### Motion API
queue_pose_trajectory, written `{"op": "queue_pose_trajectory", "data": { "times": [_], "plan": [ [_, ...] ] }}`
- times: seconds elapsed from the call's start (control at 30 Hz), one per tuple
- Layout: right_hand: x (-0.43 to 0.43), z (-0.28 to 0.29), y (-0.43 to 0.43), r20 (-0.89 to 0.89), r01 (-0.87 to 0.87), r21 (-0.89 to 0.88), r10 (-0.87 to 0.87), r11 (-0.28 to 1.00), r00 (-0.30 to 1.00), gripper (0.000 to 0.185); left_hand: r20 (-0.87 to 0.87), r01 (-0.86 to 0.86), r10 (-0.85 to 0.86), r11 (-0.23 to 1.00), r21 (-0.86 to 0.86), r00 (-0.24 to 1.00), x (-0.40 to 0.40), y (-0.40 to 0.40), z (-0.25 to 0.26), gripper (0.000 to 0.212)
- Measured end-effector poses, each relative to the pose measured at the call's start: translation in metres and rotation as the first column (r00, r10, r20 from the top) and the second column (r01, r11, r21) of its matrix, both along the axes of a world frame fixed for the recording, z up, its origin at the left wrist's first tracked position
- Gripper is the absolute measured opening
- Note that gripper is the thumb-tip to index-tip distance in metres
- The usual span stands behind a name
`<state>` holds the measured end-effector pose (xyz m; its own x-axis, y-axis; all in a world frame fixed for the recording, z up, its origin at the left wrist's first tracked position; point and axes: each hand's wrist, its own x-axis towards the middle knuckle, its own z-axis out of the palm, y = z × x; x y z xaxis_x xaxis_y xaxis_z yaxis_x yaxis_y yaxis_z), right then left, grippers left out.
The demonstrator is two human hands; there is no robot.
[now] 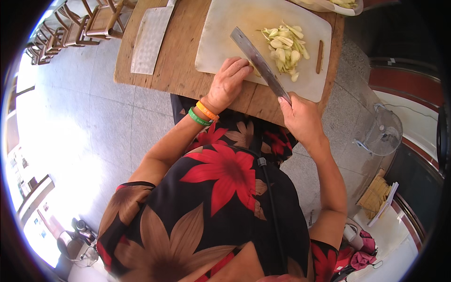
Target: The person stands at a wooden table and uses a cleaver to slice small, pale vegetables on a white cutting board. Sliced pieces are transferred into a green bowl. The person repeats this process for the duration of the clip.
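Note:
My right hand (302, 114) grips the handle of a cleaver-like kitchen knife (259, 61), its blade slanting up and left over the white plastic cutting board (225, 38). At the board's front edge, my left hand (229, 79) has its fingers curled over a small pale garlic piece (256, 71) just left of the blade. Part of that piece is hidden by the fingers and the knife. Right of the blade lies a loose pile of pale yellow-green garlic cloves (287, 46), some with thin stems.
A second, broad cleaver (149, 40) lies flat at the left of the wooden table (179, 46). At the back right stands a white bowl (347, 8) with similar pieces. Wooden chairs (102, 21) line the left; a fan (384, 135) is at the right.

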<state>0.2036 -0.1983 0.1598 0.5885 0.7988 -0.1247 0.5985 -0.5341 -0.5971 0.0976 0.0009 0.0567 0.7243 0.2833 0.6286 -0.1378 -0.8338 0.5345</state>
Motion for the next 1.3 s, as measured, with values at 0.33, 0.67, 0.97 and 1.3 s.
{"op": "queue_pose_trajectory", "data": {
  "times": [0.33, 0.67, 0.97, 1.3],
  "plan": [
    [0.005, 0.018, 0.014, 0.019, -0.116, -0.172, 0.121, 0.978, 0.992, 0.029, -0.026, 0.049, -0.051, 0.997, -0.062, 0.998, 0.0, 0.002, -0.001, 0.035],
    [0.009, 0.038, 0.035, -0.049, -0.114, -0.21, 0.106, 0.971, 0.993, 0.029, -0.009, 0.021, -0.022, 0.994, -0.11, 1.0, 0.001, 0.002, 0.0, 0.028],
    [0.009, 0.012, 0.059, 0.023, -0.128, -0.105, 0.131, 0.986, 0.991, 0.029, -0.006, 0.032, -0.033, 0.992, -0.121, 0.999, -0.002, 0.004, -0.001, 0.029],
    [0.014, 0.003, 0.069, -0.041, -0.069, -0.112, 0.064, 0.991, 0.997, 0.033, -0.004, -0.037, 0.037, 0.978, -0.203, 0.999, 0.0, 0.003, -0.001, 0.026]
  ]
}}
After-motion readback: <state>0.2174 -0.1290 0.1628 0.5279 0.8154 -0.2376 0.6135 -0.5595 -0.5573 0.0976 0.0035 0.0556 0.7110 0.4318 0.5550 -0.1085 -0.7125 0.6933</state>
